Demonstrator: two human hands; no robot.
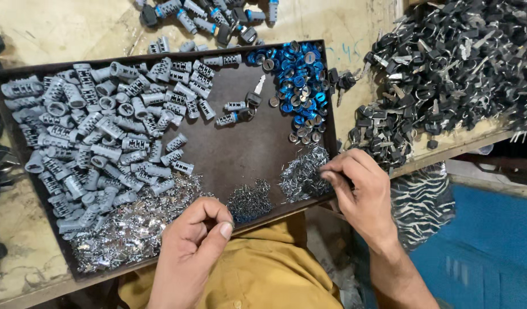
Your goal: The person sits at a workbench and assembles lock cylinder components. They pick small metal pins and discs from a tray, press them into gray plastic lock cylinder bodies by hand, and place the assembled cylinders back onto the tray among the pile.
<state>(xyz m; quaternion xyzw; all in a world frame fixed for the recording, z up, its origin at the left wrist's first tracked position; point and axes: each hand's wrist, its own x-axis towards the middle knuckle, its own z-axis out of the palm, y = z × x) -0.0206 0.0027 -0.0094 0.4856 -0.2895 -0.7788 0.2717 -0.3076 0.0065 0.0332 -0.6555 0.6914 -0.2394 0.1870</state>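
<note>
My left hand rests at the near edge of a dark tray, fingers curled with thumb against forefinger just beside a heap of small shiny metal pieces; I cannot tell whether it pinches one. My right hand is at the tray's near right corner, fingertips pinched into a small pile of thin metal springs or pins. Another small pile of tiny metal parts lies between the hands. Grey lock cylinders fill the tray's left half. Blue round caps sit at its far right.
A large heap of black-headed keys covers the bench to the right. More grey and blue cylinders lie beyond the tray. A zebra-striped cloth hangs below the bench edge, over a blue surface. My yellow clothing is below.
</note>
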